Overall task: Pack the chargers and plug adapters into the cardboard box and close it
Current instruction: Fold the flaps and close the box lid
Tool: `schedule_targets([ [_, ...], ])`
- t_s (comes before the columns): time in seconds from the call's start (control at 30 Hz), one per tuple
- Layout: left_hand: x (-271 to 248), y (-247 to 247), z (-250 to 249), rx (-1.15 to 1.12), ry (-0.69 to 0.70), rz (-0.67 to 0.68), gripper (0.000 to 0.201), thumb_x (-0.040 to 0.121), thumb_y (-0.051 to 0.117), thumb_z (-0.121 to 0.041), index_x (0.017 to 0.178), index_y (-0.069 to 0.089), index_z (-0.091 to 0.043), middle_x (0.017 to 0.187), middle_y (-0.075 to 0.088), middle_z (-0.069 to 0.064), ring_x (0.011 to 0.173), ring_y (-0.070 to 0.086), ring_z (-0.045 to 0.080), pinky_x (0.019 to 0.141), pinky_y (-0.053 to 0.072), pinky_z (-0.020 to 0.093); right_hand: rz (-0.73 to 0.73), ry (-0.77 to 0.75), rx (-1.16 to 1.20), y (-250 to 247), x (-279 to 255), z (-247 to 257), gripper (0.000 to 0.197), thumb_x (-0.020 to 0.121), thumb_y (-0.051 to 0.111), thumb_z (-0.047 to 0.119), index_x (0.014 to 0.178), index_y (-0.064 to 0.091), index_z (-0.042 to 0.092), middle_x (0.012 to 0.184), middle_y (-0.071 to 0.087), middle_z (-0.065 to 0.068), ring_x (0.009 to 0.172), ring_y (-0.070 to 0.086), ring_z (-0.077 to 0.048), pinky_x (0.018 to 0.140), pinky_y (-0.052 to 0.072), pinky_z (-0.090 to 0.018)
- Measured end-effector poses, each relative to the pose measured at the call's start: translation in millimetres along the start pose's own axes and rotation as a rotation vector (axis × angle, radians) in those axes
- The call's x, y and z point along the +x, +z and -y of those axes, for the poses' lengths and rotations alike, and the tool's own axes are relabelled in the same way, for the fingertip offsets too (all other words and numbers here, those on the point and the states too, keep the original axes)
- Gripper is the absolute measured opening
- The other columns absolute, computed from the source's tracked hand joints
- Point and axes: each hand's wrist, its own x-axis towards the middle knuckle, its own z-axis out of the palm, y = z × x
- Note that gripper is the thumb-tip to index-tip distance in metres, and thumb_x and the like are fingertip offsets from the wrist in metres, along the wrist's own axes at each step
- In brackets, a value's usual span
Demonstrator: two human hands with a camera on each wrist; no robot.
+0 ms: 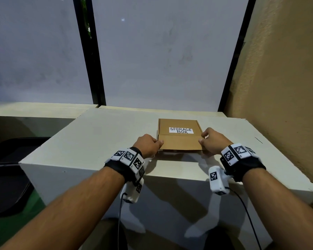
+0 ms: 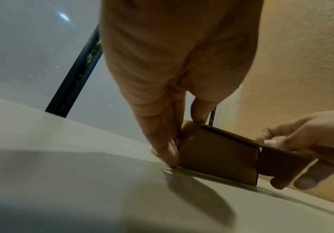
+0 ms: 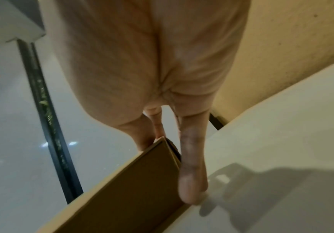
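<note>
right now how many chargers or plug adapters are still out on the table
0. None shows on the white table. The only thing on it is the cardboard box, lid down, held by the left hand and right hand. Any inside are hidden.

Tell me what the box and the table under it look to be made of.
Box: brown cardboard, matte, with folded flaps and a white paper label. Table: smooth off-white board with a flat, dull finish, probably painted or laminated; which one is unclear.
</note>
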Motion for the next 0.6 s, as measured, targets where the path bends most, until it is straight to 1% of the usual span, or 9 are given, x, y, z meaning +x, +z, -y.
schedule_targets([
  [0.07,1,-1,-1,0.02,-0.003,0.016,0.045,0.096,0.048,-0.044,0.096,0.071,-0.005,0.09,0.074,0.009,0.079,0.072,0.021,0.084,0.057,0.035,0.036,0.034,0.129,-1,1,-1,0.022,0.099,0.05,0.018,0.119,0.043,0.014,0.114,0.057,-0.017,0.076,0.073,-0.035,0.072,0.061,-0.044],
  [0.13,2,-4,-1,0.011,-0.018,0.039,0.045,0.096,0.048,-0.046,0.098,0.07,-0.006,0.088,0.075,0.008,0.079,0.073,0.02,0.083,0.057,0.035,0.052,0.055,0.207,-2,2,-1,0.021,0.099,0.051,0.015,0.118,0.043,0.014,0.119,0.053,-0.019,0.082,0.072,-0.038,0.074,0.061,-0.047],
  [0.17,3,-4,0,0.0,-0.028,0.053,0.047,0.096,0.047,-0.046,0.098,0.07,-0.006,0.089,0.075,0.009,0.08,0.073,0.021,0.083,0.058,0.034,0.06,0.064,0.233,-2,3,-1,0.022,0.099,0.05,0.015,0.119,0.043,0.014,0.118,0.053,-0.02,0.085,0.071,-0.039,0.074,0.061,-0.047],
  [0.27,3,-4,0,-0.077,-0.062,0.111,0.05,0.097,0.044,-0.046,0.104,0.067,-0.002,0.098,0.074,0.013,0.083,0.073,0.026,0.079,0.059,0.035,0.088,0.086,0.28,-2,3,-2,0.026,0.099,0.049,0.014,0.124,0.04,0.012,0.111,0.053,-0.02,0.091,0.067,-0.038,0.08,0.059,-0.049],
  [0.33,2,-3,0,-0.109,-0.072,0.138,0.051,0.099,0.042,-0.045,0.107,0.064,0.0,0.102,0.073,0.016,0.086,0.073,0.029,0.08,0.059,0.036,0.09,0.093,0.28,-1,5,-4,0.023,0.1,0.047,0.014,0.122,0.038,0.012,0.117,0.051,-0.021,0.091,0.066,-0.037,0.082,0.058,-0.049],
  [0.4,1,-3,0,-0.105,-0.07,0.157,0.053,0.1,0.039,-0.045,0.109,0.063,0.002,0.104,0.072,0.017,0.085,0.072,0.029,0.077,0.059,0.035,0.089,0.102,0.282,1,6,-3,0.021,0.101,0.045,0.013,0.12,0.036,0.014,0.119,0.048,-0.021,0.091,0.064,-0.036,0.083,0.058,-0.05],
  [0.5,-3,-4,1,-0.08,-0.053,0.177,0.054,0.101,0.035,-0.044,0.109,0.062,0.003,0.105,0.071,0.018,0.08,0.067,0.025,0.064,0.052,0.027,0.082,0.124,0.331,4,10,-3,0.024,0.1,0.043,0.009,0.121,0.033,0.014,0.109,0.048,-0.018,0.084,0.061,-0.033,0.085,0.056,-0.052],
  [0.57,-4,-5,2,-0.068,-0.034,0.181,0.053,0.101,0.035,-0.043,0.109,0.062,0.002,0.106,0.07,0.019,0.081,0.066,0.025,0.062,0.05,0.025,0.07,0.142,0.355,5,13,-5,0.028,0.099,0.045,0.008,0.122,0.03,0.015,0.099,0.05,-0.016,0.077,0.06,-0.03,0.086,0.056,-0.052],
  [0.6,-5,-5,3,-0.07,-0.029,0.183,0.053,0.101,0.035,-0.042,0.11,0.062,0.002,0.106,0.07,0.019,0.081,0.066,0.025,0.062,0.049,0.025,0.068,0.153,0.371,5,14,-7,0.03,0.099,0.046,0.008,0.122,0.029,0.017,0.097,0.052,-0.017,0.076,0.059,-0.029,0.086,0.056,-0.052],
])
